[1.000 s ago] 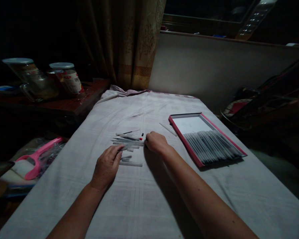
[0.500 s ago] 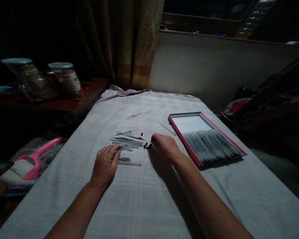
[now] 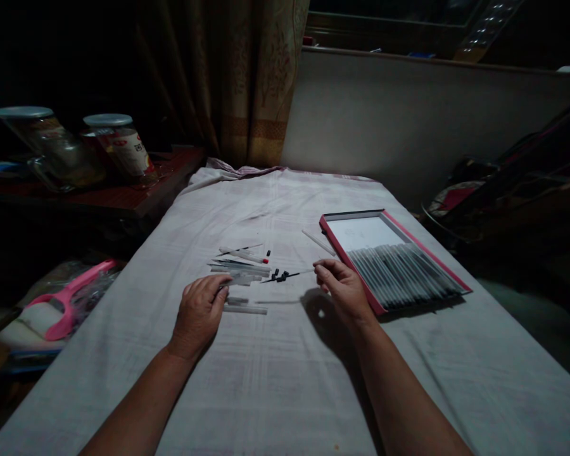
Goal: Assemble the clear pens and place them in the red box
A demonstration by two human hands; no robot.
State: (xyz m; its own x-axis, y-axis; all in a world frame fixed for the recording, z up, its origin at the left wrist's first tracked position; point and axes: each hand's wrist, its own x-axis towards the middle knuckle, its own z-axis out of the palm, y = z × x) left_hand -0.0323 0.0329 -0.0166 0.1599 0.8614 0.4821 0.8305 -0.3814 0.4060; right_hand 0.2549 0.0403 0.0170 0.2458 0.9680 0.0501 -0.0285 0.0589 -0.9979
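My right hand (image 3: 342,290) pinches the clear end of a thin pen refill (image 3: 292,275), its dark part pointing left above the cloth. Close by lie several small black plugs (image 3: 284,277). My left hand (image 3: 200,310) is closed, thumb against forefinger, on a greyish translucent pen part (image 3: 237,278); its exact kind is hard to make out. Around it are loose pen barrels (image 3: 244,310) and refills, one piece with a red end (image 3: 265,261). To the right, an open flat box (image 3: 371,296) with a red rim holds a row of clear pens (image 3: 403,275).
A pale checked cloth (image 3: 266,392) covers the table. One clear tube (image 3: 318,242) lies left of the box. Lidded jars (image 3: 135,152) stand on a dark red side table (image 3: 147,199). A pink-handled item (image 3: 66,304) sits at the lower left.
My right hand has moved right, away from the black plugs, and the refill now shows stretched out from its fingers. My left hand stays nearly in place. The view has shifted slightly.
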